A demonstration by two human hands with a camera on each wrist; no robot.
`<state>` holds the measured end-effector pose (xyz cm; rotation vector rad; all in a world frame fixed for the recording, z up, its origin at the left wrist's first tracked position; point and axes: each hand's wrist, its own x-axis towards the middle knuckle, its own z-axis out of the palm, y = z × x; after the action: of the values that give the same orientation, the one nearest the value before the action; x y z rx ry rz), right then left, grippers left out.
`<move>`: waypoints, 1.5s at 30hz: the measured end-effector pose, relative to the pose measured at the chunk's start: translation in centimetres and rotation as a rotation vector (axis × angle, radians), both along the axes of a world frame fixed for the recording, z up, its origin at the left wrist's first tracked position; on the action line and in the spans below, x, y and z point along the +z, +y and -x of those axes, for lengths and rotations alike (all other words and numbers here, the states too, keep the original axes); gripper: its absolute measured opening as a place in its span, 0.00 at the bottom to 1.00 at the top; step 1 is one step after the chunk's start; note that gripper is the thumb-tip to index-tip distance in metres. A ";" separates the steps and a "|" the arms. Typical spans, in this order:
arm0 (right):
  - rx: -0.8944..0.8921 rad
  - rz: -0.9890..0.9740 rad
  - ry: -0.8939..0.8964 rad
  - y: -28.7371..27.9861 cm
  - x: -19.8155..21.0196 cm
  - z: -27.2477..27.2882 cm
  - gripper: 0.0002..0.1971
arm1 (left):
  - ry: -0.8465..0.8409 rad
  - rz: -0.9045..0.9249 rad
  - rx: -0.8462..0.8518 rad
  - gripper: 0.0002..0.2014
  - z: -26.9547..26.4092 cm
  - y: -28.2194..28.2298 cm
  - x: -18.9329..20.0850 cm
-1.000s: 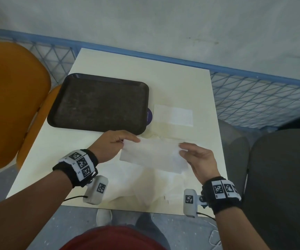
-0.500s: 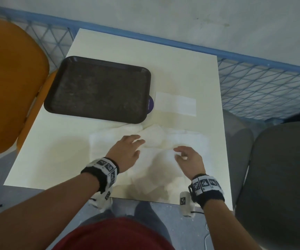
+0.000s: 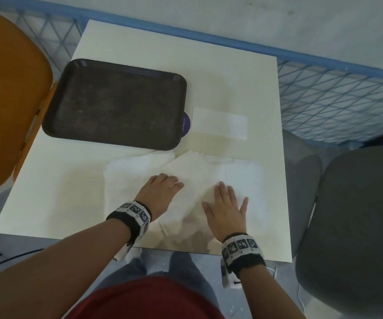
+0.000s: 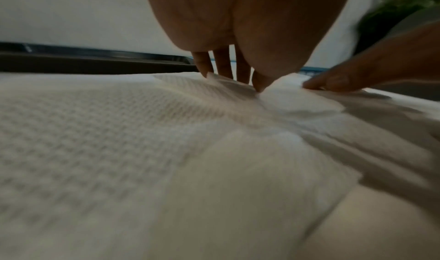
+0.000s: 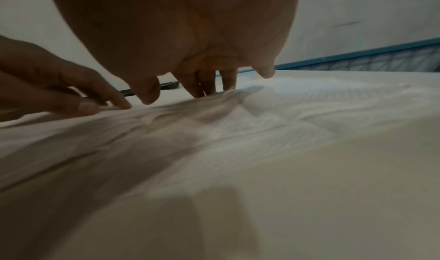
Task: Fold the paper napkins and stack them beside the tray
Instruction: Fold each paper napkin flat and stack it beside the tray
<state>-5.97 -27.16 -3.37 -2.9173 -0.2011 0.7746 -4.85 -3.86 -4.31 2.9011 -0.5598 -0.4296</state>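
Observation:
A pile of loose white paper napkins lies spread on the near half of the cream table. My left hand rests palm down on them with straight fingers, and my right hand lies flat with spread fingers just to its right. One folded napkin lies flat beside the right edge of the dark brown tray. In both wrist views the fingertips touch the embossed napkin sheets.
An orange chair stands left of the table and a grey chair right of it. A blue mesh fence runs behind. A purple round sticker shows at the tray's right edge. Bare tabletop lies beyond the tray.
A second ago both hands held a folded napkin up off the table. Now they lie flat on the spread napkin pile, the right hand's fingers straightened since half a second ago.

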 end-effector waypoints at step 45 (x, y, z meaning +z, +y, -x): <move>-0.193 -1.094 0.340 -2.9 6.7 -18.7 0.45 | -0.140 0.524 0.380 0.12 -6.3 2.3 11.4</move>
<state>12.75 -30.02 3.37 -1.7291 -0.2111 0.7681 1.42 -1.56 7.06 2.4528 -0.0996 -0.0173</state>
